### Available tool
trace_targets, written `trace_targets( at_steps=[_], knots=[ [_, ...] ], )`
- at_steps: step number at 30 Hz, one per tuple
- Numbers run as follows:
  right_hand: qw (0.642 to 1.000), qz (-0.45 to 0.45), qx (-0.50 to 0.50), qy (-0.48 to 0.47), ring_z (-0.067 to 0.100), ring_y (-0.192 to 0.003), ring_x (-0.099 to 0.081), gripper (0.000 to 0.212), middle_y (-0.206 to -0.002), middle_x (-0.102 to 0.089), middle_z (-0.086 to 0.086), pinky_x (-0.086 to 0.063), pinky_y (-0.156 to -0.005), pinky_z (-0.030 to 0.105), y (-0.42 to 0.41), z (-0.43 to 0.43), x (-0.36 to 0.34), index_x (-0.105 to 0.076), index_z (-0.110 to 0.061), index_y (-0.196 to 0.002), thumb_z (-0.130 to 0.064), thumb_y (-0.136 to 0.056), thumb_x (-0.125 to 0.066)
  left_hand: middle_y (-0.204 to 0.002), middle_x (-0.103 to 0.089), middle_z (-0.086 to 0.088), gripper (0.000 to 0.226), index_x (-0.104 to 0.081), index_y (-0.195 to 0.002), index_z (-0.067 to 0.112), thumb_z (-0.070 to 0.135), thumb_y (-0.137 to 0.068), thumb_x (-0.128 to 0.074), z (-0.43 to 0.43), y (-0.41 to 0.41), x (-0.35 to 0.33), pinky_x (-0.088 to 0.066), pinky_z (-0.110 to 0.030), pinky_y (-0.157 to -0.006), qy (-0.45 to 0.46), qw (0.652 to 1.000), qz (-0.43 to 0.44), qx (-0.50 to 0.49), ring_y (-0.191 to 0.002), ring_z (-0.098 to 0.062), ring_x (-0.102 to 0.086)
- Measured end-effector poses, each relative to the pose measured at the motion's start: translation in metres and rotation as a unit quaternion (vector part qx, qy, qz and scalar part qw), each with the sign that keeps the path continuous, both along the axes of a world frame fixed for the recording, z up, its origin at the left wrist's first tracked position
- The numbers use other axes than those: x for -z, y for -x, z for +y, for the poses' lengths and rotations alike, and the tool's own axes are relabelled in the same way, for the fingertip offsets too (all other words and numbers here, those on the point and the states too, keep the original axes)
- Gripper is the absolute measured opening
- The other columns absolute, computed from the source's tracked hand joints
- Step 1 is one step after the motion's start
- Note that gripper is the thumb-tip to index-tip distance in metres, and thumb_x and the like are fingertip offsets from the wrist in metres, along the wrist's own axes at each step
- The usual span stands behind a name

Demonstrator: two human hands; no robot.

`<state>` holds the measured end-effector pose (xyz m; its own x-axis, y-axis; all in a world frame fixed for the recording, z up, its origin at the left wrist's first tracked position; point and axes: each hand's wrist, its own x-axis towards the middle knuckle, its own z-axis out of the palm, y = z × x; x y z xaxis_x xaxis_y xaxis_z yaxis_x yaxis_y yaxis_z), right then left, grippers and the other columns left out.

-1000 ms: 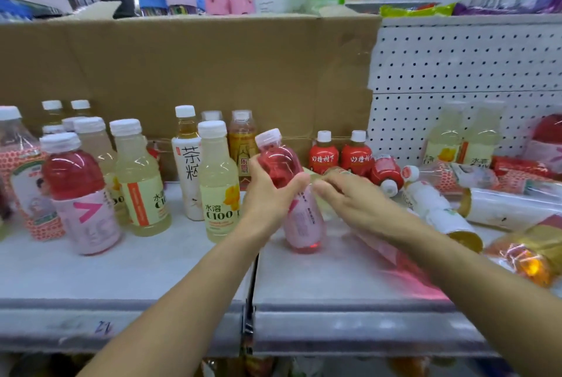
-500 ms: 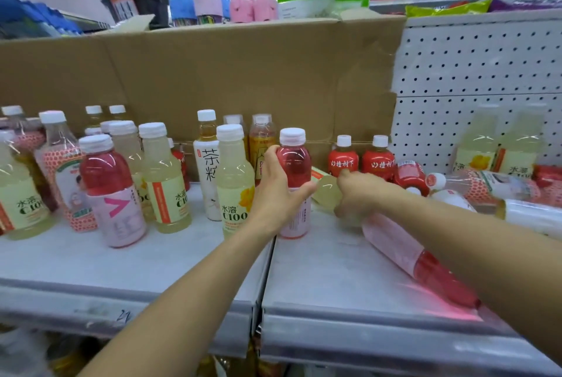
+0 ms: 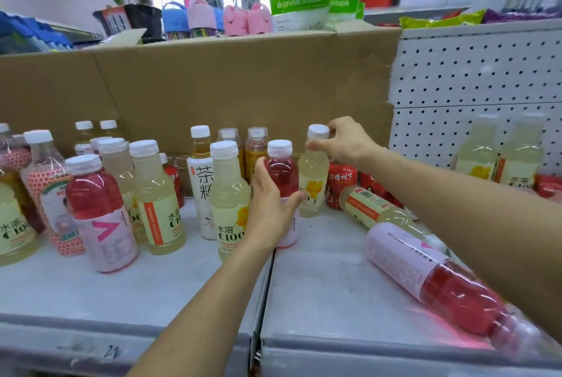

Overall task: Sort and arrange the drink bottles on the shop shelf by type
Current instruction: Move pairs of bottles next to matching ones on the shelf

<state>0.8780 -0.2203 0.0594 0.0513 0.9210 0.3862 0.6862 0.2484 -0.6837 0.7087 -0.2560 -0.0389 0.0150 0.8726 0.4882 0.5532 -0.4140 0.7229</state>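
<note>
Where both hands grip: left hand (image 3: 269,203), red bottle (image 3: 281,177); right hand (image 3: 346,141), ridged white cap (image 3: 318,131).

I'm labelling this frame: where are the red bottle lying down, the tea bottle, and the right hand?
Red bottle lying down (image 3: 450,288), head view, red body.
Tea bottle (image 3: 203,182), head view, white label.
Right hand (image 3: 346,142), head view, back of hand.

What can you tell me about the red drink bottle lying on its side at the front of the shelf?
The fallen red drink bottle is clear plastic, holding red liquid, with a pale pink label wrapped round its upper body. It lies flat and slanted on the grey shelf, base toward the front right edge, top pointing back and left toward a fallen pale yellow bottle. A pink glow shows on the shelf beside it. The right forearm crosses above it; neither hand touches it.
</note>
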Motion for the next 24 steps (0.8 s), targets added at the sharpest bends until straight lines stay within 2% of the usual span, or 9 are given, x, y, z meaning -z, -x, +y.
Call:
trace_targets(
  at_steps=[4,7,9,13,16,18,20,22,24],
  knots=[
    [0.999,0.042,0.006,0.025,0.019,-0.083,-0.065,0.04,-0.101,-0.069,0.004,-0.048,-0.069,0.03,0.01,0.019,0.004,-0.064,-0.013,-0.107,-0.041,-0.082,-0.076,-0.163,-0.012,-0.007,0.104,0.008,-0.156,0.022,0.033,-0.089,-0.072,-0.001,-0.003,0.004,-0.028,-0.046,-0.119,0.0,1.0,0.002,-0.019,-0.146,-0.026,-0.031],
    [0.997,0.056,-0.004,0.059,0.018,-0.083,-0.059,0.055,-0.109,-0.064,0.007,-0.042,-0.062,0.025,0.013,0.025,0.0,-0.057,-0.011,-0.127,-0.041,-0.084,-0.074,-0.165,-0.008,-0.005,0.104,0.013,-0.156,0.024,0.036,-0.092,-0.068,-0.005,-0.004,0.001,-0.028,-0.046,-0.119,0.007,1.0,0.01,-0.028,-0.146,-0.025,-0.032],
    [0.996,0.046,-0.016,0.079,0.014,-0.079,-0.056,0.05,-0.108,-0.06,0.005,-0.041,-0.061,0.023,0.013,0.027,-0.001,-0.055,-0.01,-0.131,-0.035,-0.09,-0.069,-0.166,-0.004,-0.003,0.102,0.017,-0.155,0.023,0.037,-0.094,-0.064,-0.012,-0.004,0.001,-0.023,-0.043,-0.121,0.012,0.999,0.017,-0.032,-0.149,-0.024,-0.024],
    [0.99,0.015,-0.039,0.133,0.024,-0.112,-0.058,0.056,-0.136,-0.056,0.009,-0.049,-0.091,0.034,0.0,0.013,0.001,-0.043,-0.011,-0.146,-0.031,-0.097,-0.06,-0.166,0.004,-0.002,0.094,0.018,-0.156,0.018,0.033,-0.099,-0.056,-0.035,-0.006,0.002,-0.01,-0.034,-0.121,-0.008,0.998,0.05,-0.044,-0.152,-0.016,-0.002],
    [0.988,-0.041,-0.079,0.129,0.022,-0.126,-0.052,0.056,-0.144,-0.05,0.002,-0.046,-0.099,0.032,-0.022,-0.031,0.007,-0.041,-0.015,-0.147,-0.032,-0.097,-0.06,-0.165,0.007,0.0,0.092,0.009,-0.157,0.016,0.019,-0.096,-0.06,-0.059,-0.018,0.007,-0.002,-0.026,-0.123,-0.111,0.986,0.107,-0.065,-0.152,-0.011,0.004],
    [0.982,-0.097,-0.103,0.122,0.019,-0.119,-0.058,0.038,-0.13,-0.061,-0.001,-0.049,-0.097,0.032,-0.043,-0.066,0.015,-0.057,-0.017,-0.134,-0.029,-0.099,-0.057,-0.165,0.006,0.008,0.094,0.003,-0.158,0.022,0.014,-0.092,-0.064,-0.075,-0.034,0.01,0.003,-0.014,-0.117,-0.152,0.975,0.163,0.006,-0.15,-0.002,0.008],
    [0.975,-0.137,-0.104,0.141,0.015,-0.099,-0.064,0.023,-0.108,-0.069,0.003,-0.053,-0.088,0.03,-0.065,-0.096,0.026,-0.068,-0.016,-0.117,-0.021,-0.099,-0.054,-0.164,0.002,0.014,0.09,-0.007,-0.158,0.026,0.007,-0.091,-0.064,-0.089,-0.054,0.012,0.001,-0.012,-0.118,-0.109,0.959,0.208,0.162,-0.147,0.007,0.01],
    [0.967,-0.173,-0.091,0.162,0.013,-0.081,-0.059,0.022,-0.1,-0.07,0.014,-0.051,-0.076,0.029,-0.088,-0.117,0.038,-0.068,-0.007,-0.109,-0.009,-0.097,-0.05,-0.165,-0.007,0.011,0.089,-0.017,-0.158,0.022,-0.002,-0.086,-0.063,-0.098,-0.075,0.011,0.0,-0.01,-0.118,-0.051,0.929,0.235,0.28,-0.148,0.007,0.004],
    [0.966,-0.192,-0.069,0.162,0.018,-0.08,-0.062,0.024,-0.101,-0.07,0.018,-0.054,-0.078,0.036,-0.111,-0.127,0.047,-0.067,-0.004,-0.109,-0.001,-0.095,-0.048,-0.162,-0.022,0.004,0.086,-0.027,-0.155,0.017,-0.006,-0.081,-0.065,-0.1,-0.092,0.008,-0.002,-0.005,-0.115,-0.042,0.909,0.271,0.314,-0.147,0.001,-0.008]
  ],
)
